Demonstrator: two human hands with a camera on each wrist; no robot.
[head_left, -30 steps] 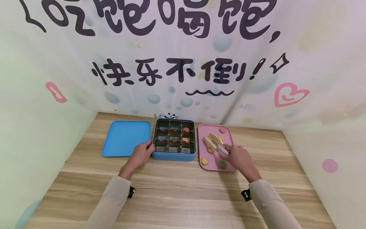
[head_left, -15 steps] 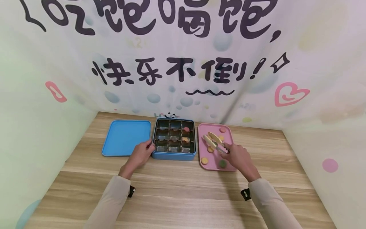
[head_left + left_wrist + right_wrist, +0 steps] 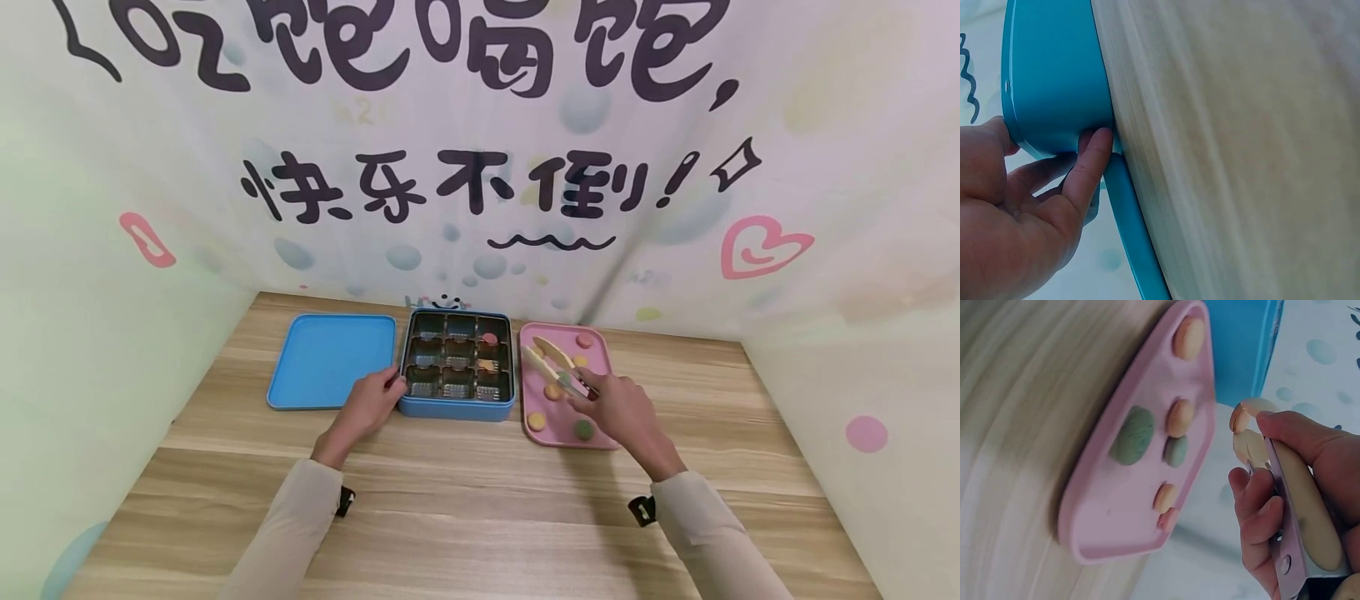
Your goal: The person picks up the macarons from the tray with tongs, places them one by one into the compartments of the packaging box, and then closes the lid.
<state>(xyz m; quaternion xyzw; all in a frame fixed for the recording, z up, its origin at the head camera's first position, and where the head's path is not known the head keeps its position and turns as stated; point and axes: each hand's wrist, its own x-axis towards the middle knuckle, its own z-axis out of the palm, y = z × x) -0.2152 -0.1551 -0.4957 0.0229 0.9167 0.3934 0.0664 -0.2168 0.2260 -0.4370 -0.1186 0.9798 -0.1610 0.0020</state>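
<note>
My right hand (image 3: 621, 408) grips a pair of tongs (image 3: 1300, 500) over the pink tray (image 3: 1104, 547). Between the tong tips sits a light orange macaron (image 3: 1239, 418), seen against the wall in the right wrist view. Several macarons lie spread on the tray, among them a large green macaron (image 3: 1134, 436) and a pink macaron (image 3: 583, 340). My left hand (image 3: 372, 402) holds the near left corner of the blue box (image 3: 1054, 75), thumb at the rim and fingers against the side. The box has a divided insert; a pink macaron (image 3: 490, 339) and an orange macaron (image 3: 487, 365) sit in its right column.
Left of the box lies a blue lid (image 3: 330, 358), its near right edge by my left hand. The wooden table (image 3: 480, 508) ends at a printed wall cloth (image 3: 420, 275) close behind the box and tray.
The tongs have shifted left and slightly away over the tray, the macaron between their tips moving along. My left hand stays at the box corner.
</note>
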